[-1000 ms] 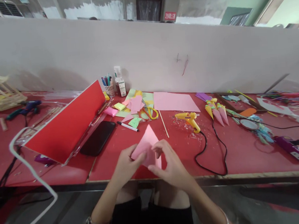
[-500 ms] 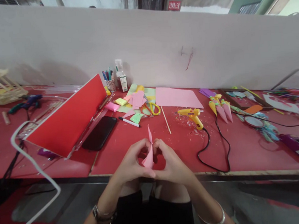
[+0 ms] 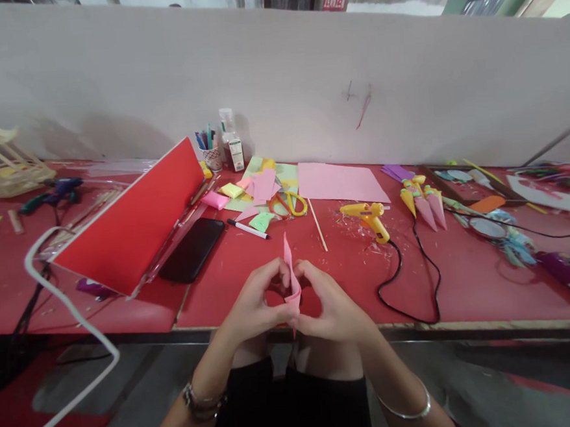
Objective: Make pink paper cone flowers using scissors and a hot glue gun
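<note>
A folded pink paper piece (image 3: pixel 290 272) stands edge-on between my two hands above the front edge of the red table (image 3: pixel 250 268). My left hand (image 3: pixel 255 303) pinches it from the left with curled fingers. My right hand (image 3: pixel 333 304) pinches it from the right, fingertips meeting the left hand's. Only the paper's thin upper tip and a lower fold show; the rest is hidden by my fingers.
A yellow glue gun (image 3: pixel 370 218) with a black cord (image 3: pixel 414 282) lies right of my hands. A black phone (image 3: pixel 192 248), red board (image 3: pixel 133 217), marker (image 3: pixel 248 229), scissors (image 3: pixel 289 203), pink sheet (image 3: pixel 339 184), paper cones (image 3: pixel 425 203) and a pen cup (image 3: pixel 210 150) lie behind.
The pink paper went from a broad open triangle to a narrow edge-on fold. Both hands closed in together around it and stayed near the table's front edge.
</note>
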A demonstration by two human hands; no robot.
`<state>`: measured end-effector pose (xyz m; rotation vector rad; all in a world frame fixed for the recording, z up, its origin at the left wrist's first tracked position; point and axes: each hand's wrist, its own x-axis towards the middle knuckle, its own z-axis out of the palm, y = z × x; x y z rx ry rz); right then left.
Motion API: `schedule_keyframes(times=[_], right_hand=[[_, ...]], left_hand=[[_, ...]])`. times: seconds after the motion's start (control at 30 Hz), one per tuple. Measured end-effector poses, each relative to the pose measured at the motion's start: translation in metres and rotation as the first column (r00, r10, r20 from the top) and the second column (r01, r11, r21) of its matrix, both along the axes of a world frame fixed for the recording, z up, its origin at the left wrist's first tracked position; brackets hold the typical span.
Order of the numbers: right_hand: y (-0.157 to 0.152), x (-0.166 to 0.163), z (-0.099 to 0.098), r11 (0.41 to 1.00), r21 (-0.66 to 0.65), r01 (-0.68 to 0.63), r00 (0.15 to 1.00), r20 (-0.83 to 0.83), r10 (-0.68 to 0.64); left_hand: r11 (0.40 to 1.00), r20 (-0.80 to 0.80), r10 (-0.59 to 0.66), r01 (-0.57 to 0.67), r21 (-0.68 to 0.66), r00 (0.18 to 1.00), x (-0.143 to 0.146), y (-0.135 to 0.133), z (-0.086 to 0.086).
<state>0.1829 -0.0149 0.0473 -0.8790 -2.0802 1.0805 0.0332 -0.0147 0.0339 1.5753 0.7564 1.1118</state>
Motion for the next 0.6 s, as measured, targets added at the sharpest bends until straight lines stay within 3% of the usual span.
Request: schedule_keyframes(times=[0.17,0.6], right_hand=[[-0.0005,0.0003,0.0023,0.999,-0.002,-0.047,0.997,-0.069,0.046],[-0.0005,-0.0004,-0.0003,0.999,-0.014,-0.044,0.999,-0.013,0.044]], left_hand=[[0.995,0.021,0.050,-0.052,0.082,0.999,-0.0012,0.0010,-0.0054],[0.999,-0.061,0.018,-0.015,0.047,0.998,-0.0057,-0.0024,-0.0003]])
